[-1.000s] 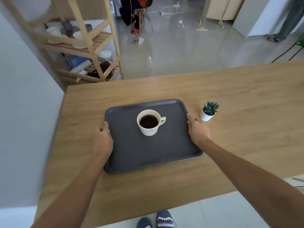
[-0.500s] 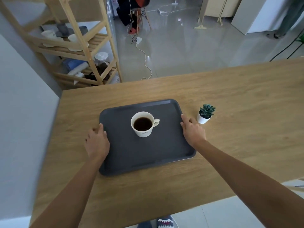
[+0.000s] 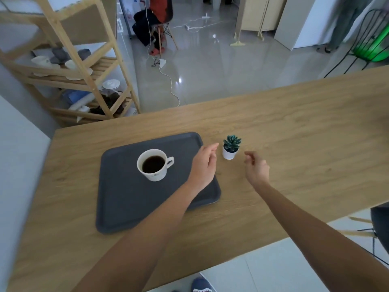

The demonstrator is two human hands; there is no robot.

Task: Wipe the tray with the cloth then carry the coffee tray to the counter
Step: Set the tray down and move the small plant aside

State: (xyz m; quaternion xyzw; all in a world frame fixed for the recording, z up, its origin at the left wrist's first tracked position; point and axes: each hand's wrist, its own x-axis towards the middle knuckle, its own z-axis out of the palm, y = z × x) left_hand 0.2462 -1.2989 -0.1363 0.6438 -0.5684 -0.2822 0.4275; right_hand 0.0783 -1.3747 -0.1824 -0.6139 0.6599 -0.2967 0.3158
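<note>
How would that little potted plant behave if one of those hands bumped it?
The potted plant would probably slide or tip easily: its white pot looks small and narrows toward the base. It stands free on the smooth wooden table, so little would hold it. The left hand and right hand flank it, neither touching.

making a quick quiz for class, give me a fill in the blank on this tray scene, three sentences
The cup on the tray holds dark ____.
The small potted plant stands on the table between the left hand and the ____ hand.
Both hands hold ____.

Missing words: coffee; right; nothing
</note>
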